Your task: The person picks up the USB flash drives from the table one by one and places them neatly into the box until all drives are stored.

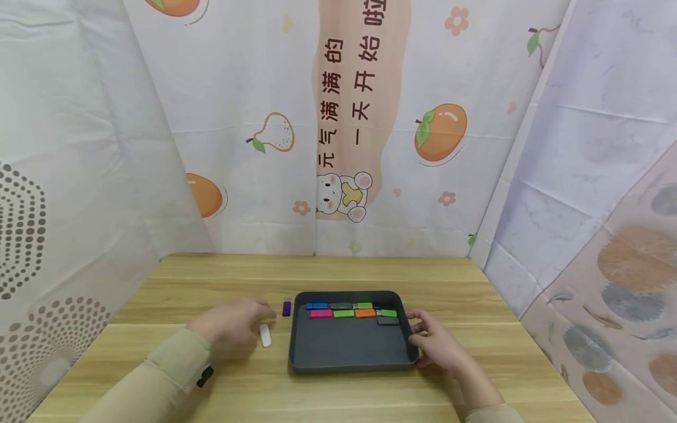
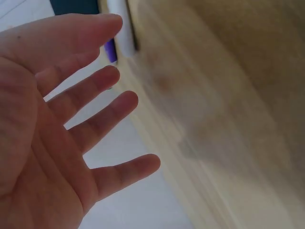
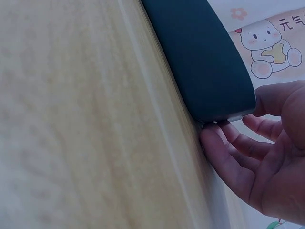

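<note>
My left hand [image 1: 238, 320] hovers beside a white USB stick [image 1: 265, 335] on the table, left of the tray. In the left wrist view its fingers are spread and hold nothing; the white stick [image 2: 125, 33] lies just past the thumb. A purple USB stick [image 1: 286, 308] lies between that hand and the dark grey tray [image 1: 349, 346]. My right hand [image 1: 436, 346] holds the tray's right wall, fingers curled against its outside in the right wrist view. Along the tray's far side lie two rows of USB sticks, among them blue [image 1: 317, 306], pink [image 1: 320, 314] and orange [image 1: 365, 314].
The wooden table [image 1: 359, 399] carries the tray near its middle. A small black object [image 1: 205, 376] shows beside the left sleeve. Printed white curtains [image 1: 238, 176] hang behind and at both sides of the table.
</note>
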### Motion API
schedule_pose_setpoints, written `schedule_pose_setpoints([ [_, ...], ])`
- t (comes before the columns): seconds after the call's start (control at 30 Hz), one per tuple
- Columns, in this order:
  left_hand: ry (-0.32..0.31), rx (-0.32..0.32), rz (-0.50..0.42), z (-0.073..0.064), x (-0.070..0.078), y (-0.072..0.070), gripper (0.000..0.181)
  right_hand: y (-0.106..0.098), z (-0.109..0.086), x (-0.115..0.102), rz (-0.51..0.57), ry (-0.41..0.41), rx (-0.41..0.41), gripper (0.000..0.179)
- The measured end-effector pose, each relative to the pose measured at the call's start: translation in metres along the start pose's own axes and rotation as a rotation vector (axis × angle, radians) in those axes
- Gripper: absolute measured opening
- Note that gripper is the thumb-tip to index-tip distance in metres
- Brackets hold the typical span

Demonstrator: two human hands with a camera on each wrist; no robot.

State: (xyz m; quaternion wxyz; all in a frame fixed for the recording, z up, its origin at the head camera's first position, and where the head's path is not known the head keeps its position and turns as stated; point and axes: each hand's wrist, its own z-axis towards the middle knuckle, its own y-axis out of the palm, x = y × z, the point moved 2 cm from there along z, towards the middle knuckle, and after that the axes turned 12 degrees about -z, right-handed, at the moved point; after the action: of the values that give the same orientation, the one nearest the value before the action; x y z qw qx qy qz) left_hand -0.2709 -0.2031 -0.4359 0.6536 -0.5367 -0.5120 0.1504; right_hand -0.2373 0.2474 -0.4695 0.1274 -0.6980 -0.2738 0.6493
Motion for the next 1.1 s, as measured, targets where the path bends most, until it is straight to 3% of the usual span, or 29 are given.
schedule_pose_setpoints([
  [0.2,0.099,-0.025,0.002,0.0017,-0.0048,0.0053,0.047,0.0002,0.0009,-0.0007,-0.006,-0.008,0.001,0.048],
  [0.63,0.191,-0.008,0.051,0.0048,-0.0057,0.0089,0.033,0.0011,0.0024,0.0029,-0.016,0.001,0.007,0.048],
  [1.1,0.161,0.001,0.036,0.0046,-0.0064,0.0109,0.028,0.0009,0.0016,0.0043,0.001,0.001,-0.002,0.049],
])
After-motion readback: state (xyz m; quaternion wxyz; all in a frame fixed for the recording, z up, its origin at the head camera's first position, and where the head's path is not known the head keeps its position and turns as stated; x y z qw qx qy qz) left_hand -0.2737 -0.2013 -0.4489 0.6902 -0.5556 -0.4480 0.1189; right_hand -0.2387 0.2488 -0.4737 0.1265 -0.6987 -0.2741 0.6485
